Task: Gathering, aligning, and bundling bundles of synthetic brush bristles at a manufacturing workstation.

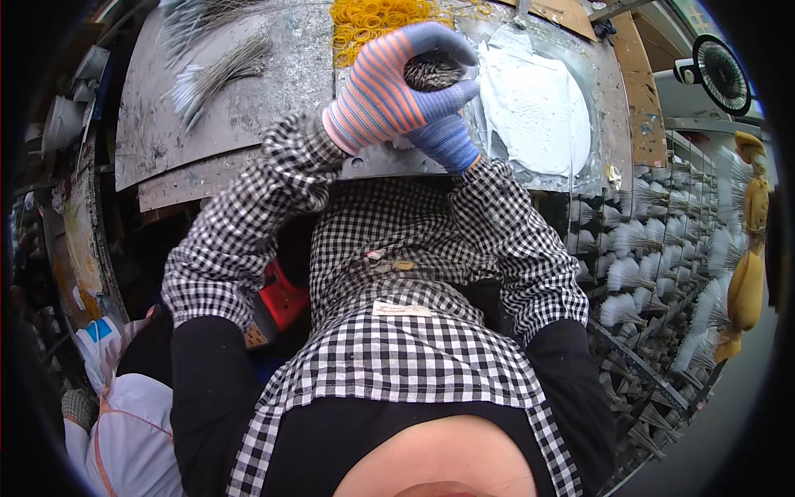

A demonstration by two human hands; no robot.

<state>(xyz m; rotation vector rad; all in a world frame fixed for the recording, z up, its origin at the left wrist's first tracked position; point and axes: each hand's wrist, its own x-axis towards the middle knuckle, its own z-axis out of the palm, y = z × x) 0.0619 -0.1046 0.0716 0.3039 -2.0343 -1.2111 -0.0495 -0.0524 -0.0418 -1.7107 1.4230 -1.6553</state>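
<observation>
My left hand point(383, 87), in a pink and blue striped glove, curls its fingers and thumb around a bundle of thin stems point(434, 73). The packed ends of this dark grey bundle face up. Just below and to the right is my right hand point(449, 142), in a blue glove, close against the left one. Its fingers are hidden behind the left hand and the bundle. To the right of both hands, a broad white layer of paste point(538, 112) is spread over a grey, smeared board point(598, 99).
Yellow rubber bands point(373, 23) lie heaped beyond my hands. Loose white-tipped stems point(219, 73) rest on the left board point(286, 95). At right are a rack of white-tipped bundles point(629, 273), a fan point(720, 74) and hanging yellow gloves point(748, 286). Another person's pale sleeve point(137, 422) shows lower left.
</observation>
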